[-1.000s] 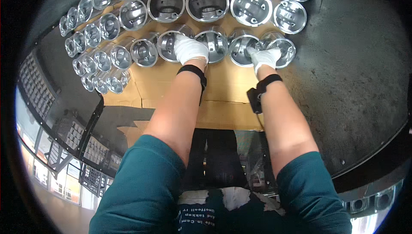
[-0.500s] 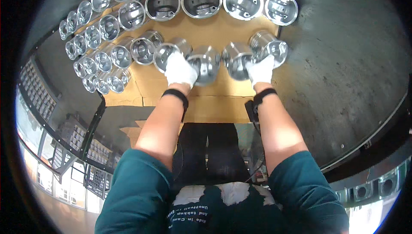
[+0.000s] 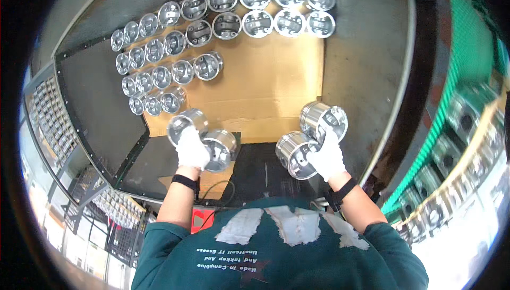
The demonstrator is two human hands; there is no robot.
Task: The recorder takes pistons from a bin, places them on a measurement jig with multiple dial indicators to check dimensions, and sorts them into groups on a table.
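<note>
Both my hands wear white gloves, and each grips a pair of shiny metal engine pistons. My left hand [image 3: 192, 150] is closed on two of them, one piston [image 3: 194, 116] at its far left and another piston [image 3: 222, 142] at its right. In my right hand [image 3: 327, 157], also closed, are a far piston [image 3: 313, 115] and a nearer piston [image 3: 290, 149]. All four are tilted, with their hollow ends toward me. Beyond my hands, rows of similar pistons [image 3: 227, 26] stand on a brown cardboard sheet [image 3: 260, 90], hollow ends showing.
A dark bin wall [image 3: 366, 40] rises on the right. Past it runs a green mesh [image 3: 449, 56] beside more pistons [image 3: 463, 113]. Black crates [image 3: 79, 205] and racks of small metal parts [image 3: 53, 114] are at the left. A red item [image 3: 202, 219] lies near my waist.
My hands have drawn back from over the cardboard toward my body and moved farther apart, still holding the pistons. The view has shifted, showing the green mesh at the right.
</note>
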